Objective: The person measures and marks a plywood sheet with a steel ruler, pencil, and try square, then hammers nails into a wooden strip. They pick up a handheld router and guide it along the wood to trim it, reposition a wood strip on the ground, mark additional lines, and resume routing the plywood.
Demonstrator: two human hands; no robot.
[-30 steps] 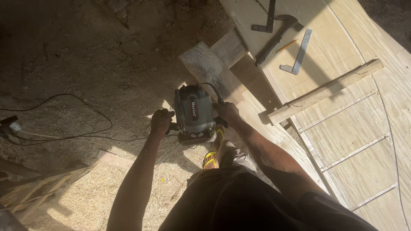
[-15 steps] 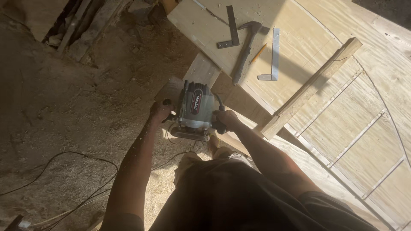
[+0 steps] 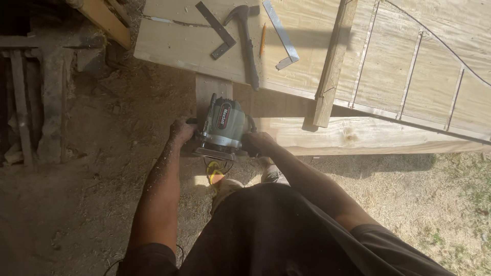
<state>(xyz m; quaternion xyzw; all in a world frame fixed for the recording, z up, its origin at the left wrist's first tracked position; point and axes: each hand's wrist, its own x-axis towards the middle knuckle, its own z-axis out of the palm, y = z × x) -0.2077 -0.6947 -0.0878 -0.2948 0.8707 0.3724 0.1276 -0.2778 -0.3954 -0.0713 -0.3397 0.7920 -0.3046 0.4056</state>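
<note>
Nearest to you, your dark shirt fills the bottom of the view, and both bare forearms reach forward and slightly down from it, dusted with sawdust. A foot shows on the dirt floor [image 3: 76, 204] below the tool.

Your left hand [image 3: 181, 130] is wrapped shut around the left side handle of a grey-green electric router [image 3: 223, 127]. Your right hand [image 3: 258, 141] is closed the same way on the right handle. The wrists sit level, elbows bent and spread, so the tool is braced between them. The router sits on the near end of a narrow plank [image 3: 209, 92] that juts toward you from under the counter.

To do this well, in my judgement, keep both grips firm, hold the base flat on the wood, and feed steadily without tipping at the plank's end. Mind the cable, which cannot be traced clearly here.

Just beyond the router lies a long pale board [image 3: 368, 135], set on edge along the counter's near side. On the counter [image 3: 174, 46], a broad wooden panel with thin raised strips, rest a dark steel square [image 3: 217, 30], a hammer [image 3: 245, 41] just beside it, a pencil [image 3: 262, 40], and a bright metal square [image 3: 281, 36]. A wooden batten [image 3: 332, 61] lies across the panel, its end overhanging the edge.

Far left, weathered timber [image 3: 23, 102] stands in shadow. Far right, dry grass [image 3: 450, 214].
</note>
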